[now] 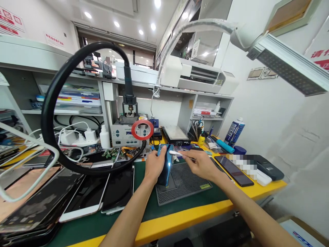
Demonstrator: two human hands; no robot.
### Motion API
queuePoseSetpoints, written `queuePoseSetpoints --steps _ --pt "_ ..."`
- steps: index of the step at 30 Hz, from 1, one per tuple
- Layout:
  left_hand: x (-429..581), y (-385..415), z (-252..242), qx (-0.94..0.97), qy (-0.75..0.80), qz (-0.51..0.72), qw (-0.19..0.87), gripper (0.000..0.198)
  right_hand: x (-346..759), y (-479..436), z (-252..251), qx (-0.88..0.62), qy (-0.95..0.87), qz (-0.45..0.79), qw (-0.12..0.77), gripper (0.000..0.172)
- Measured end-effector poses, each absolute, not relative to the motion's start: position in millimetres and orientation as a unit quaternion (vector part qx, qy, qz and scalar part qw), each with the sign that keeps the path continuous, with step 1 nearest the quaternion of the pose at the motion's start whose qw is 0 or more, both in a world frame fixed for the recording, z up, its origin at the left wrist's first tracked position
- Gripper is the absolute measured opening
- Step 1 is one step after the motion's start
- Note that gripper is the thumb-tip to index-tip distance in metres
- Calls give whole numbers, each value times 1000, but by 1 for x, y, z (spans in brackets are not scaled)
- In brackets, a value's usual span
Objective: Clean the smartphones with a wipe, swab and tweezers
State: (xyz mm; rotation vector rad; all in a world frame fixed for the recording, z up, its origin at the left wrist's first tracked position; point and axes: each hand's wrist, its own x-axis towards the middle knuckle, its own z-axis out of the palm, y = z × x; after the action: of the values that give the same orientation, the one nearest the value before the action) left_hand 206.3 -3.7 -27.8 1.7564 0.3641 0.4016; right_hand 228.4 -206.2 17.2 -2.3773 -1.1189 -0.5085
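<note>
Holding blue phone (167,168) in left hand (154,165), pinching white-tipped tool (177,153) in right hand (202,163) by phone's upper end, over gray mat (191,181).

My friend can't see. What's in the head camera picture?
A person's left grip holds a blue phone over a dark mat, while the right grip holds a white-tipped tool close by. Dark-screened devices lie at the left; a spray can stands at the right.
</note>
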Motion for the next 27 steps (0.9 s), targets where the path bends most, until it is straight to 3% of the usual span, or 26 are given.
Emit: queuePoseSetpoints --steps 8,19,27 --pt "204 -4 -22 763 169 200 591 55 233 -197 15 -859 -375 -268 221 35" --pt "203 -2 -19 768 185 238 565 53 171 -212 -19 -842 -496 -144 156 34" --pt "201 0 -17 764 179 240 571 51 182 -205 0 -855 -447 -78 253 31"
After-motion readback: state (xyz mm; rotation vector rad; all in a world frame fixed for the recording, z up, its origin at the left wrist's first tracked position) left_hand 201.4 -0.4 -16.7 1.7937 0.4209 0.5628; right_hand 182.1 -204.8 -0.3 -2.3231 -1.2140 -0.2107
